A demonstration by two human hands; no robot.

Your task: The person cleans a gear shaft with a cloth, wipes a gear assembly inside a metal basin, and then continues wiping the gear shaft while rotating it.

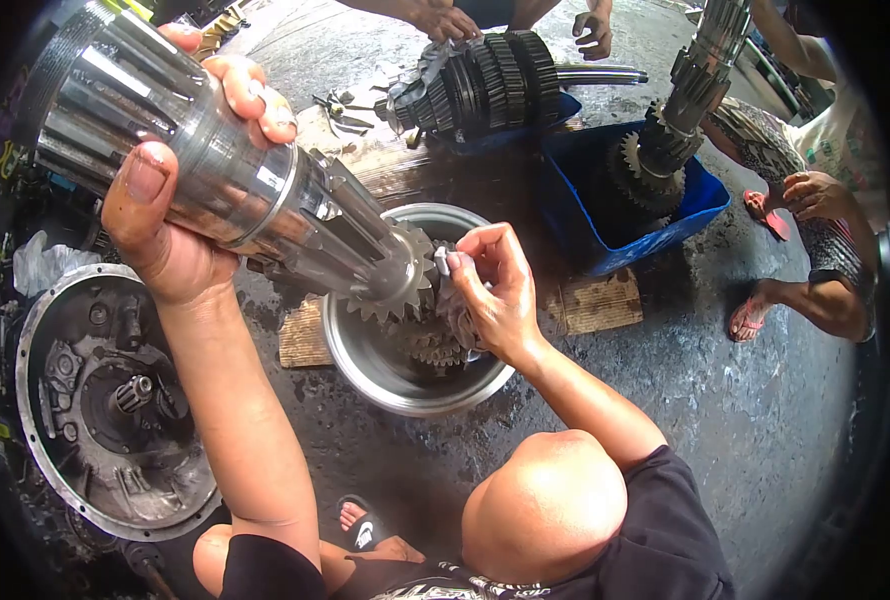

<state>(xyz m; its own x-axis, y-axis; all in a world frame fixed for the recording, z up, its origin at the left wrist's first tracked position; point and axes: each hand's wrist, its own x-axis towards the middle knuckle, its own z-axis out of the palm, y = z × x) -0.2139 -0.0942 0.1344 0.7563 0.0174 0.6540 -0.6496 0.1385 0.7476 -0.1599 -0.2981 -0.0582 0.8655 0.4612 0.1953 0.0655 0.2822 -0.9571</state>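
A large splined metal shaft (265, 190) slants from the upper left down to the middle, its toothed end over a round metal basin (340, 350). My left hand (190, 190) is wrapped round the thick part of the shaft. Beside the small gear at the shaft's lower end, my right hand (495, 290) pinches a small pale piece (442, 262); greyish, cloth-like material hangs below those fingers. Inside the basin lie toothed gears (433, 348), partly hidden by the shaft and the right hand.
A gear stack (500, 85) lies at the top, with another person's hands near it. A blue bin (625, 250) holds an upright gear shaft (690, 90). An open round housing (40, 430) stands at left. Another person (825, 190) is at right. Pliers (343, 115) lie on wood.
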